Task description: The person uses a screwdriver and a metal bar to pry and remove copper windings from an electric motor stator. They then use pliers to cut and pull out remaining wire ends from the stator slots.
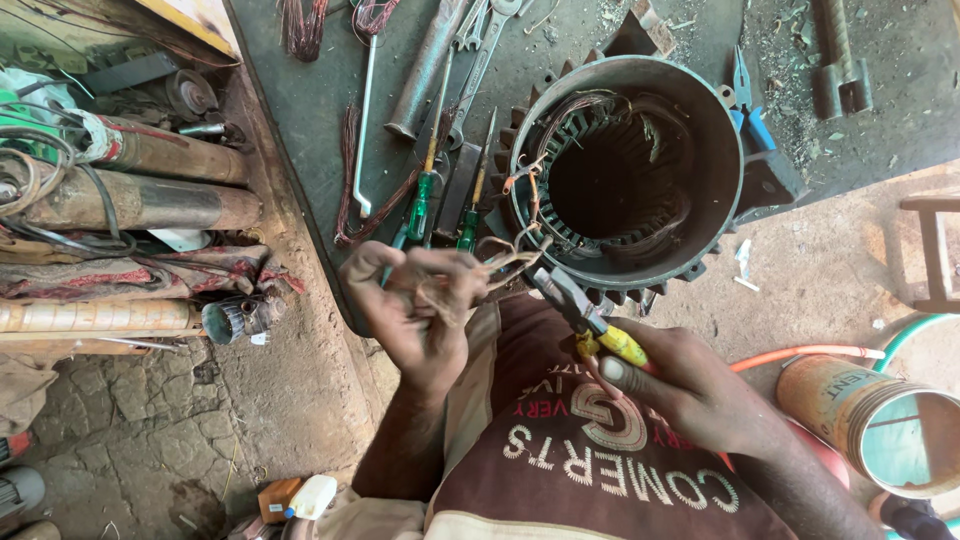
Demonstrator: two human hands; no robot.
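Right in the middle, on the dark grey metal surface (300, 130), stands a big round grey metal motor shell (715, 150) with ribs around its outside and thin copper wire coils packed inside its open hole. It sits just past both hands, a little nearer the right one. A bunch of loose brownish copper wire ends (505, 262) comes out of the shell's near rim and runs toward the person. The left hand (415, 300) has its grip closed around these wire ends, holding them up and pulled to the left, so the wires lie long from the shell's rim to the fist. The right hand (680, 385) has its grip closed around the yellow handles of a pair of pliers (585, 315). The pliers point up and left, and their dark metal tip is just beside the wires, between the left hand and the shell; I cannot tell if the tip touches them. Left of the shell lie two green-handled screwdrivers (420, 205), long and thin, side by side, and some silver spanners (480, 40) further back. On the right, a small blue-handled tool (750, 115) rests against the shell.
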